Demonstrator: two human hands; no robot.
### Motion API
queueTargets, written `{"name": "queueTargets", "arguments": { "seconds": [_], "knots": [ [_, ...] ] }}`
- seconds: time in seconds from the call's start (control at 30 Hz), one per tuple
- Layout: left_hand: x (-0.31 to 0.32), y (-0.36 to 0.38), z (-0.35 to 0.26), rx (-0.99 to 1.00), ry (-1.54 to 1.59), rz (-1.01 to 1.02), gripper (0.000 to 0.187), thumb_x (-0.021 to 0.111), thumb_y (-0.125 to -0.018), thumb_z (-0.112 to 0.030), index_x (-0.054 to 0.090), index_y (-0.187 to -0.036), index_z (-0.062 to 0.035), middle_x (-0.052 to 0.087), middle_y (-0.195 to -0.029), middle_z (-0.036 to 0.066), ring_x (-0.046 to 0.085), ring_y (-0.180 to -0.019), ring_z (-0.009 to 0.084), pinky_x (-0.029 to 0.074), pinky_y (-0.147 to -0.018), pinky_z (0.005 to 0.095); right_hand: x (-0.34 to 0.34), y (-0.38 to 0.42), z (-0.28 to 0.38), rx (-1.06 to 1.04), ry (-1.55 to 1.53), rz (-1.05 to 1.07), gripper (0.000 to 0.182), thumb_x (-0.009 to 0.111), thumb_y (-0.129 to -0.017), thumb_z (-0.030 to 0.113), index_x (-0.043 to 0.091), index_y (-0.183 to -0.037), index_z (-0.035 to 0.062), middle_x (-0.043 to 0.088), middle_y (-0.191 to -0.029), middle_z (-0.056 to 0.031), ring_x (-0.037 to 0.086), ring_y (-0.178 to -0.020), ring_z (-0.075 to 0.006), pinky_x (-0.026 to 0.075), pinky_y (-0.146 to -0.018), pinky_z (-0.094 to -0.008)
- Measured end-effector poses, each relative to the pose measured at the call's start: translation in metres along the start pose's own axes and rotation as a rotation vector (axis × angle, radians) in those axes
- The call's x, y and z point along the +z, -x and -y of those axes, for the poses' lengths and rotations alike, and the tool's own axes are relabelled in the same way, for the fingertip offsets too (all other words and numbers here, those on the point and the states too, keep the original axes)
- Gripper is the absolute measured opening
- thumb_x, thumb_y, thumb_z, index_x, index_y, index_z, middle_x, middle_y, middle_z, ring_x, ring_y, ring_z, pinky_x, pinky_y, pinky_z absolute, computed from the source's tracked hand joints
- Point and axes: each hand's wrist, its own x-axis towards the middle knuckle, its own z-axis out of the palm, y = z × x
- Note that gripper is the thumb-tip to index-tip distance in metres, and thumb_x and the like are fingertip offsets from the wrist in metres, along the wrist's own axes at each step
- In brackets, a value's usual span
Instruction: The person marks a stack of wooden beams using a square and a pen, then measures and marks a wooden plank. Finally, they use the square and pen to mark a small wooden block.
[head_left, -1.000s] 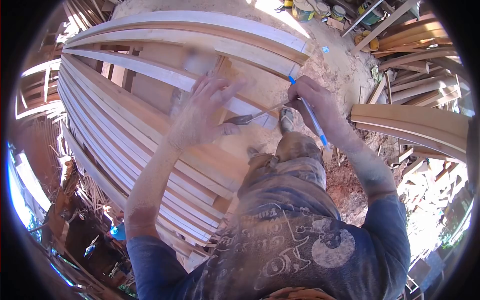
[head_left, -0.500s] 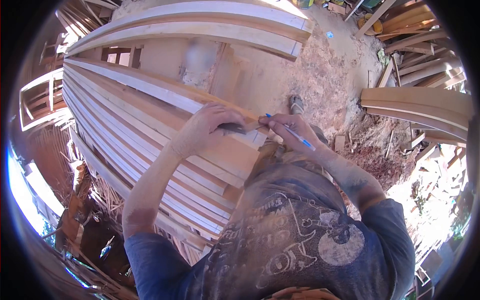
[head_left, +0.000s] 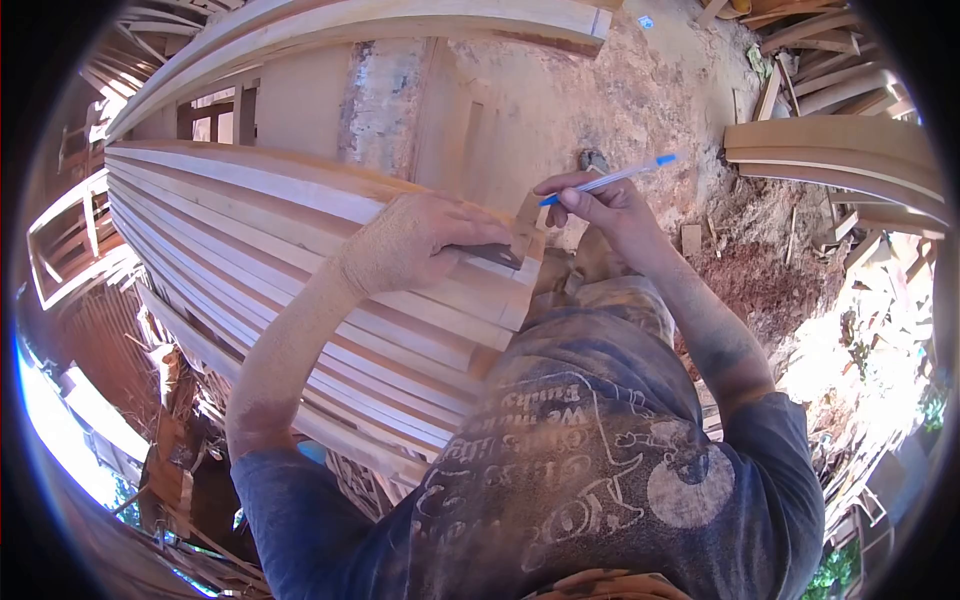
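One pen (head_left: 625, 175) hovers, seemingly clear of the board's end (head_left: 535, 248).

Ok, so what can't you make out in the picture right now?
All in the head view:
- Dark tool: part of it is hidden under the left hand.
- Upper boards: cut off by the top edge.
- Lower boards: some near ends are hidden behind the shirt.
- Shirt lettering: not fully readable, because of folds and blur.
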Motion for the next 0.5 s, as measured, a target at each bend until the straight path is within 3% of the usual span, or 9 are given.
{"name": "queueTargets", "arguments": {
  "seconds": [0.23, 0.5],
  "knots": [
    [-0.003, 0.0, 0.011, 0.046, 0.021, 0.018, 0.065, 0.052, -0.062, 0.008, 0.069, -0.123, -0.0079, 0.07, -0.125, 0.01, 0.063, -0.122, 0.0317, 0.044, -0.114, 0.0462, 0.017, -0.004, -0.022, 0.027, -0.177, 0.05, 0.02, 0.064, -0.102, 0.024, 0.063, -0.102, 0.0039, 0.068, -0.096, -0.0057, 0.064, -0.092, -0.0148, 0.05, -0.087, -0.0317],
    [0.0, 0.001, 0.017, 0.067, 0.027, 0.022, 0.068, 0.052, -0.06, 0.007, 0.068, -0.125, -0.0082, 0.07, -0.124, 0.01, 0.063, -0.122, 0.0319, 0.044, -0.113, 0.0479, 0.016, -0.013, -0.025, 0.038, -0.24, 0.14, 0.016, 0.065, -0.101, 0.019, 0.059, -0.101, 0.0049, 0.066, -0.094, -0.007, 0.061, -0.091, -0.0149, 0.049, -0.084, -0.0321]
  ]
}}
